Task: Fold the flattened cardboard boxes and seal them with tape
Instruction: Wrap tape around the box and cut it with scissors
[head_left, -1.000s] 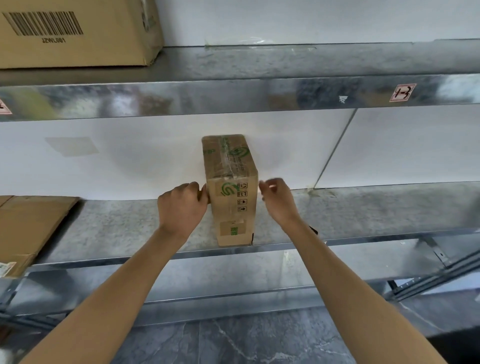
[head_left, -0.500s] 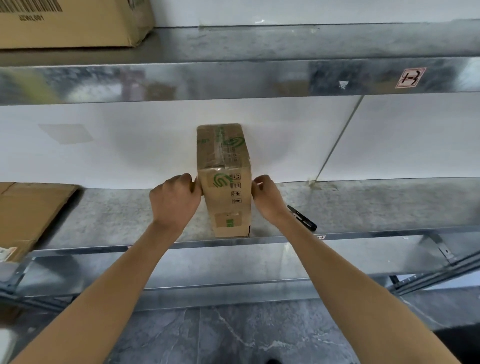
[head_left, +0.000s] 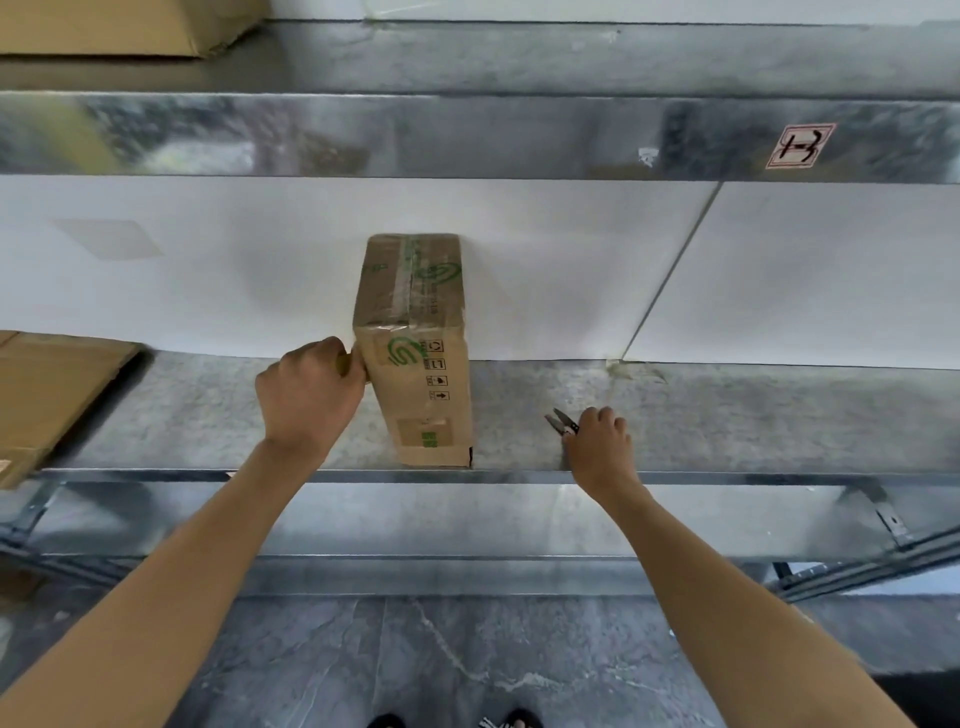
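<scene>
Taped box (head_left: 415, 353) steadied upright, snips (head_left: 560, 422) in hand
Left hand (head_left: 309, 397) grips the box's 9 o'clock edge to stop it tipping on the shelf (head_left: 727, 415); right hand (head_left: 600, 441), well apart at 3 o'clock, curls round the snips.

"How many boxes are on your feed?"

"I count one sealed box (head_left: 415, 364) at 12 o'clock, one carton (head_left: 130, 26) at 11 o'clock, and one flattened cardboard pile (head_left: 52, 395) at 9 o'clock. I cannot count its sheets."

"Tools?"

"One pair of snips (head_left: 561, 422) at 2 o'clock."

"And the rest?"

"Two hands, left hand (head_left: 306, 395) and right hand (head_left: 600, 447). Two shelves, upper shelf (head_left: 519, 135) and lower shelf (head_left: 208, 415). One label (head_left: 800, 146) at 1 o'clock."
</scene>
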